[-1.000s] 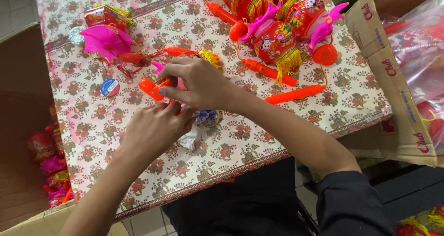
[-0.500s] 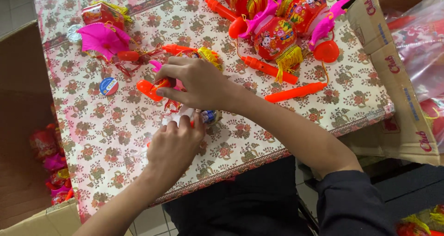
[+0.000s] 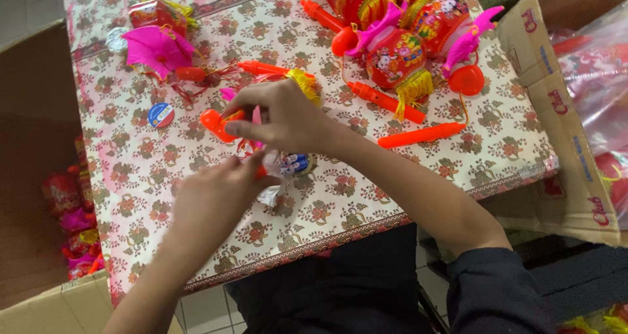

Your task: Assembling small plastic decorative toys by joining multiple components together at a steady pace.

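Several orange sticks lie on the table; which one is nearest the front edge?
The orange stick lying alone, right of the forearm and below the red lantern. The others lie farther back, one at the lantern's tassel, one at the top.

Beyond my right-hand fingers (image 3: 239, 128) the counter (image 3: 366, 196) is crowded: an orange stick (image 3: 219, 124) touches them, and a pink paper piece (image 3: 157, 49) and a tangle of red bits lie just past. To their right, round red lanterns (image 3: 396, 59) and two more orange sticks (image 3: 422, 135) block the far side. Under my left-hand fingers (image 3: 242, 167) sits a small wrapped piece (image 3: 291, 167), I think. Nearer me the patterned cloth lies open. An open carton (image 3: 39, 151) flanks my left, another box (image 3: 562, 144) my right.
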